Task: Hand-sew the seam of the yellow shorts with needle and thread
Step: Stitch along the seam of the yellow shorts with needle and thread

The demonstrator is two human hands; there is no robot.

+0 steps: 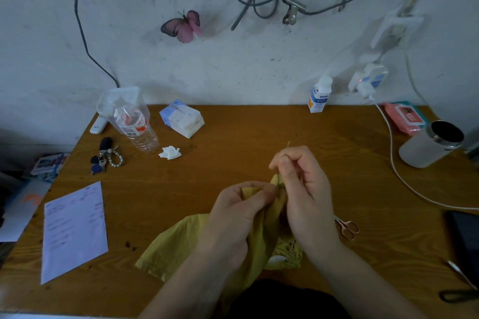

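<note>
Head view. I see both hands raised over the near middle of the table (pixel 246 132). The left hand (pixel 241 217) has its fingers curled round a bunched fold of the yellow shorts (pixel 181 246) and pinches it at the top. The right hand (pixel 303 197) is just beside it, touching the same fold, with thumb and forefinger pinched together. A thin tip pokes up past those fingers, and I read it as the needle (pixel 288 143). It is too small to be sure, and I cannot make out any thread.

The rest of the shorts lies flat at the near edge and runs off it. Small scissors (pixel 347 228) lie flat just right of the right wrist. A plastic bottle (pixel 137 127), keys (pixel 106 156) and a crumpled tissue (pixel 170 152) sit toward the far-left corner. A paper sheet (pixel 74 230) lies by the left edge and a steel cup (pixel 431 144) stands by the right edge.
</note>
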